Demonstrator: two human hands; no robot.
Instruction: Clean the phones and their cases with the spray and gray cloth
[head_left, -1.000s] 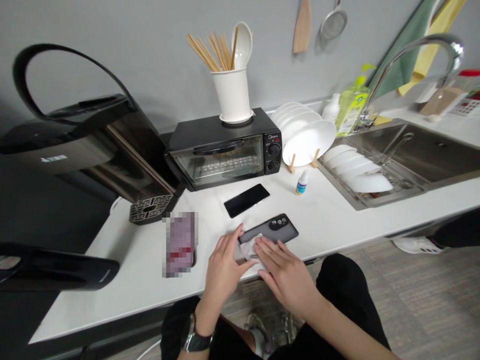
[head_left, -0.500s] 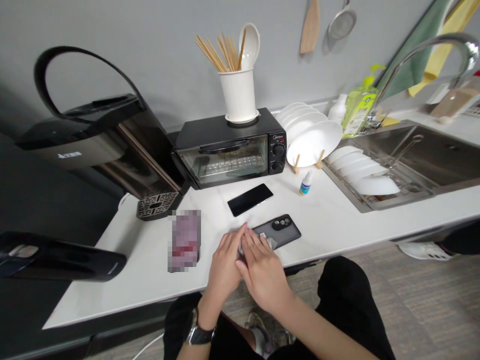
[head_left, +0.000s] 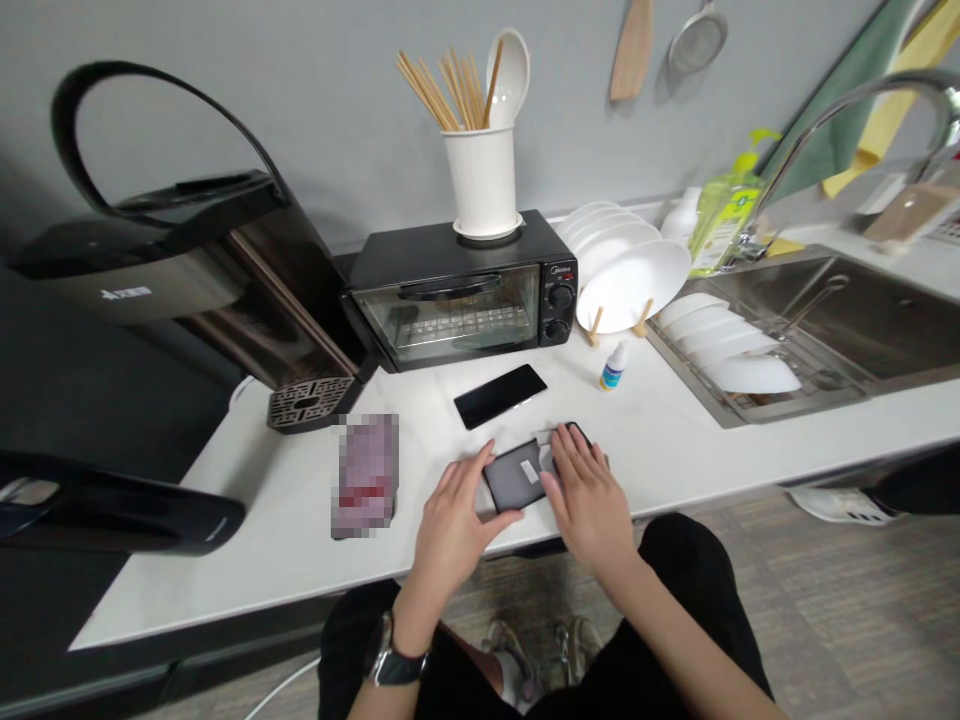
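Observation:
A dark phone case [head_left: 511, 478] lies on the white counter between my two hands. My left hand [head_left: 456, 510] holds the case's left end, thumb at the near edge and fingers at the far edge. My right hand [head_left: 589, 490] lies flat over the right end, fingers together and pressing a whitish wipe or cloth [head_left: 546, 458] on it; the camera end is mostly hidden. Behind the case is a black phone [head_left: 501, 396], screen up. A small white bottle with a blue label [head_left: 613, 366] stands to the right.
A toaster oven [head_left: 457, 300] stands at the back with a utensil cup [head_left: 484, 180] on top. Left are a drink machine [head_left: 300, 290], a black appliance [head_left: 120, 510] and a blurred purple item [head_left: 367, 475]. Plates [head_left: 630, 285] and a sink [head_left: 885, 330] are right.
My hands have moved apart. The left one has come onto the case's left end, and the right one has slid right over the camera end, uncovering the case's middle.

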